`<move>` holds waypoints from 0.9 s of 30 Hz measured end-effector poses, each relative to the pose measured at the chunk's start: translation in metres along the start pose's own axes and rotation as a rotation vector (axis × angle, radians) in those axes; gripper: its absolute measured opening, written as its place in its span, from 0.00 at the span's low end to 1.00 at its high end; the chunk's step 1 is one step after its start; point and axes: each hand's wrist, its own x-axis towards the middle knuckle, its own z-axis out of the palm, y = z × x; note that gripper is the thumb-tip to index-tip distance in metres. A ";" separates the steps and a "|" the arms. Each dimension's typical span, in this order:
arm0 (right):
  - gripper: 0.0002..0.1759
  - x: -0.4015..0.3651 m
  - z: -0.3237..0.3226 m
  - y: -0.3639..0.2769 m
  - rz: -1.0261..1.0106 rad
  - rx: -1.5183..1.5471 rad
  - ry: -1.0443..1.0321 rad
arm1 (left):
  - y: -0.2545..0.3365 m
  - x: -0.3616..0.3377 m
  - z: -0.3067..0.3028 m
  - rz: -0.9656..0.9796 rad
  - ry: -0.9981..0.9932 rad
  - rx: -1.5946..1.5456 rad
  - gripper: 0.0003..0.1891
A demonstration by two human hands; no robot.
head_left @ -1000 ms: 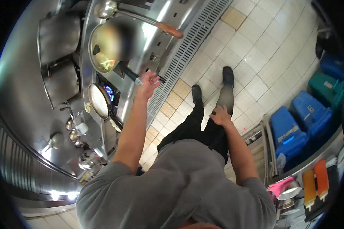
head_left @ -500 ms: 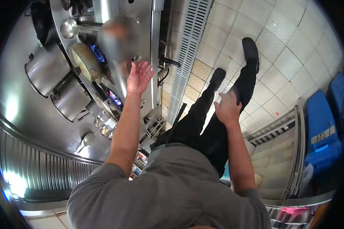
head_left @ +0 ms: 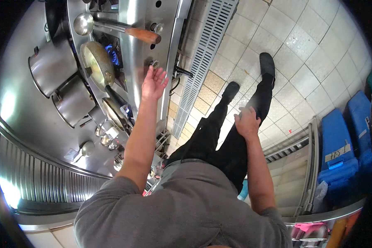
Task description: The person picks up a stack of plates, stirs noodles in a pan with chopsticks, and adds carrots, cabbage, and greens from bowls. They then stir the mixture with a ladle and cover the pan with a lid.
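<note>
My left hand is palm up with its fingers apart, holding nothing, close beside a round knob on the steel stove front. Whether the fingertips touch the knob cannot be made out. Above it lies a ladle with a wooden handle, its metal bowl over the stove. A pan sits by a blue flame, and a second pan is nearer my forearm. My right hand hangs empty in front of my thigh, its fingers loosely spread.
Two large steel pots stand behind the pans. Several metal utensils are left of my forearm. A black lever sticks out below the stove edge. A floor grate runs alongside, and blue containers are on the right.
The view has shifted slightly. My left hand's fingertips are closer to the knob, and my right hand has turned a little. The ladle handle, blurred before, now shows clearly.
</note>
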 end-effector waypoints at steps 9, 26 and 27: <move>0.25 0.012 -0.005 0.036 -0.114 0.073 0.085 | -0.045 -0.038 -0.036 -0.040 -0.135 0.520 0.29; 0.30 0.043 -0.134 0.277 -0.344 -1.107 -0.095 | -0.148 -0.185 -0.200 0.433 -0.137 0.809 0.28; 0.28 0.027 -0.165 0.264 -0.478 -0.903 -0.172 | -0.162 -0.187 -0.210 0.430 -0.129 0.791 0.28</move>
